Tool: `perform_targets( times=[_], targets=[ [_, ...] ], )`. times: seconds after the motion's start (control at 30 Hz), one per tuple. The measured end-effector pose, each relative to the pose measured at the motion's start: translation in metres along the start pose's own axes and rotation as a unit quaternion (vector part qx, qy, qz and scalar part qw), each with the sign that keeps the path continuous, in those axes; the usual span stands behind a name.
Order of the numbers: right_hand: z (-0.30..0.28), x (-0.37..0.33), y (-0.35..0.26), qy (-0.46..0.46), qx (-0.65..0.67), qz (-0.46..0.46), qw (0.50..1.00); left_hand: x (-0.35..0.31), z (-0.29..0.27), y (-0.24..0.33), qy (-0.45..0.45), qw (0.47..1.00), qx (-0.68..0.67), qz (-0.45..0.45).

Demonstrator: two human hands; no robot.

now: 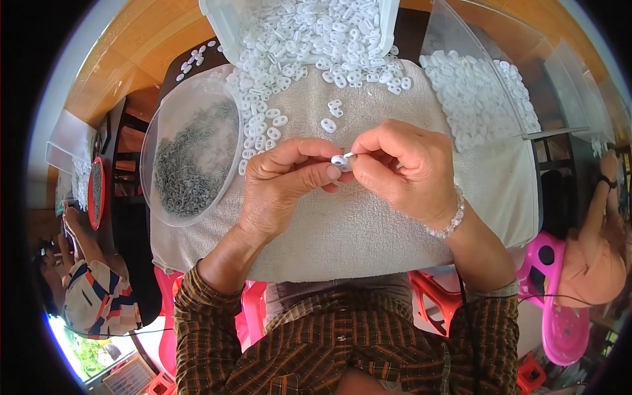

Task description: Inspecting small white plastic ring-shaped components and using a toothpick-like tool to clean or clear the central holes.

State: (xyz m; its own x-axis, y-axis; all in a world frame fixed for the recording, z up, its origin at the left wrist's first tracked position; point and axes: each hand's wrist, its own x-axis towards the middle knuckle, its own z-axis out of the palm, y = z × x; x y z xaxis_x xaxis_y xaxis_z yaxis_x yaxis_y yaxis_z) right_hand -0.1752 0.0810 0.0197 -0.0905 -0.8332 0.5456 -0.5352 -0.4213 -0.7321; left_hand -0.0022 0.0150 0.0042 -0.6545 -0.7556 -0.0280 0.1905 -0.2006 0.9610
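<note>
Two bare hands meet over a beige towel (368,243), one white two-holed piece (339,160) between them.
In the head view, the left hand (280,187) is clamped on that piece, thumb against fingers, above the towel; the right hand (411,171) pinches a small pale bit (349,155) at its edge, mostly hidden by fingertips. A few loose pieces (328,125) lie just beyond, between the hands and an open pale bin (392,29) whose white heap spills onto the towel. A clear round tub (178,108) of grey screws (187,184) crowds the left side, loose pieces lining its rim; a clear box (559,131) stands beyond the right hand. Other people (99,296) sit at either side.
</note>
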Motion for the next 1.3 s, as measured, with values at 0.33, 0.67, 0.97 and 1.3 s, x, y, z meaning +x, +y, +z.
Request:
perform_targets(
  times=[0.33, 0.67, 0.97, 1.3],
  targets=[
    [0.0, 0.002, 0.003, -0.024, -0.034, -0.005, 0.999, 0.001, 0.001, 0.001, 0.015, 1.0, -0.009, -0.017],
    [0.009, 0.001, 0.005, -0.001, -0.154, -0.135, 0.979, 0.004, -0.007, -0.004, 0.034, 0.992, -0.107, -0.05],
    [0.014, 0.0, 0.007, 0.043, -0.221, -0.174, 0.959, 0.004, -0.008, -0.004, 0.017, 0.987, -0.144, -0.066],
    [0.016, 0.001, 0.005, 0.044, -0.178, -0.164, 0.969, 0.005, -0.008, -0.005, -0.006, 0.982, -0.184, -0.035]
  ],
)
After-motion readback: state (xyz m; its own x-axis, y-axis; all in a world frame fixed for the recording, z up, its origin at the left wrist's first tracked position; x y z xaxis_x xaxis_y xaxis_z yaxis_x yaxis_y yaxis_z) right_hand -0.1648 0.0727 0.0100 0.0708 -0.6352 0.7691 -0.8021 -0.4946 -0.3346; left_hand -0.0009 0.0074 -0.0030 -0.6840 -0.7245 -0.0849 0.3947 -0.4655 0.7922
